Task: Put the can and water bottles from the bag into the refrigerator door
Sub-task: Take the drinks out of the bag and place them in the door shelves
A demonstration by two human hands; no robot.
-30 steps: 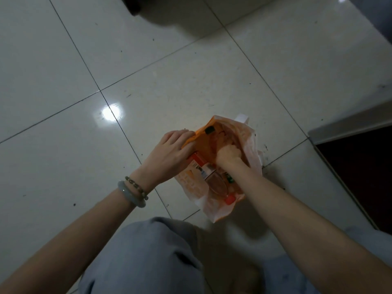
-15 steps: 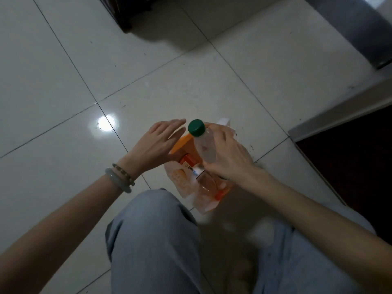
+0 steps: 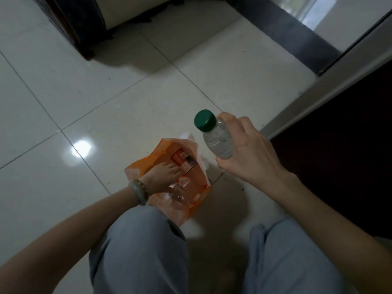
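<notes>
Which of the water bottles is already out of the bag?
The green-capped water bottle, held up in the right hand above the floor. The other clear bottle lies inside the orange bag, where the left hand reaches.

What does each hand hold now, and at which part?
The right hand holds the water bottle around its body, below the green cap. The left hand reaches into the orange bag; whether it grips anything cannot be told.

Since a second ago the right hand has drawn a green-capped water bottle out of the orange bag and raised it up to the right, while the left hand has reached down inside the bag.
</notes>
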